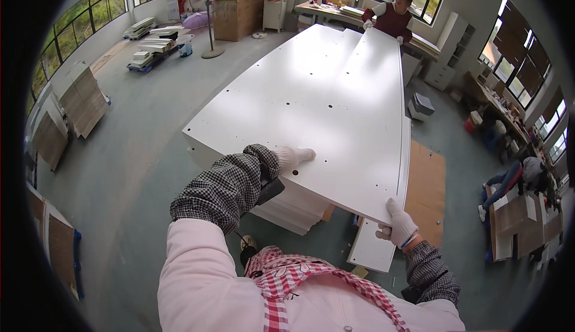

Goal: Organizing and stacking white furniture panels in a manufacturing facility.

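Workshop floor (138, 170): left hand (293, 155) lies flat, fingers open, on white panel (323, 98); right hand (398, 224) fingers grip its near corner; co-worker (392, 17) holds far end.

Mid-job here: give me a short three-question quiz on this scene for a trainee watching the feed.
1. True or false: the left hand lies flat on top of the white panel.
2. Where is the right hand? A) on the fan B) gripping the panel's near right corner C) on the floor
3. Fill in: at the panel's far end, a co-worker holds it with ____ hands.

Key: 1 true; 2 B; 3 both. The panels lie above a stack of white boards.
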`<state>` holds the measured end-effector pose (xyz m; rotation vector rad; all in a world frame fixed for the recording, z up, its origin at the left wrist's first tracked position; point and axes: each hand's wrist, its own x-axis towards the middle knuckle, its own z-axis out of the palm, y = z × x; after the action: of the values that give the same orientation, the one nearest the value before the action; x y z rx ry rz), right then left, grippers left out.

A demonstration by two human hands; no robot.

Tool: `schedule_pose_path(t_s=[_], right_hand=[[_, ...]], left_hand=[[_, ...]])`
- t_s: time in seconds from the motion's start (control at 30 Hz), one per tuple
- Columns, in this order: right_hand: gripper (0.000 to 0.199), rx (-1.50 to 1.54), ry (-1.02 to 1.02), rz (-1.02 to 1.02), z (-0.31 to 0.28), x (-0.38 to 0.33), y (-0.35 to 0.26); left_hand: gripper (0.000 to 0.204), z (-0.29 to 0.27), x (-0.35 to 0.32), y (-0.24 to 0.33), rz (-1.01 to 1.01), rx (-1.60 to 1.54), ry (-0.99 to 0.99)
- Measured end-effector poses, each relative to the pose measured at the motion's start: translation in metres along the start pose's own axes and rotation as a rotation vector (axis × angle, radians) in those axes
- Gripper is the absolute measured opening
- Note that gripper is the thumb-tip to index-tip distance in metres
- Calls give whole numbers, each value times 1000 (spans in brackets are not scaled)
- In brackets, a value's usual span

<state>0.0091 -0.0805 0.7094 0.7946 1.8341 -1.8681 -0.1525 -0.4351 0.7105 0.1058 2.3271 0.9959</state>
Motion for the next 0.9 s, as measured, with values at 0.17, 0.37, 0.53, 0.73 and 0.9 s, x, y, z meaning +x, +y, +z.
schedule_pose_path(t_s=[0.17,0.37,0.53,0.73,0.9], right_hand=[[42,35,-28,-12,99,44,6],[51,-41,-5,-31,205,98,-11],[49,-111,-119,-44,285,127,-35],[49,-114,-168,9,385,124,-59],[47,-89,-175,92,449,130,-62]], left_hand=[[49,-74,14,-75,-91,144,-91],[60,-157,30,-177,34,36,2],[56,-229,13,-201,-169,-183,129],[53,-292,33,-288,-308,-436,117],[57,-333,31,-334,-204,-311,64]])
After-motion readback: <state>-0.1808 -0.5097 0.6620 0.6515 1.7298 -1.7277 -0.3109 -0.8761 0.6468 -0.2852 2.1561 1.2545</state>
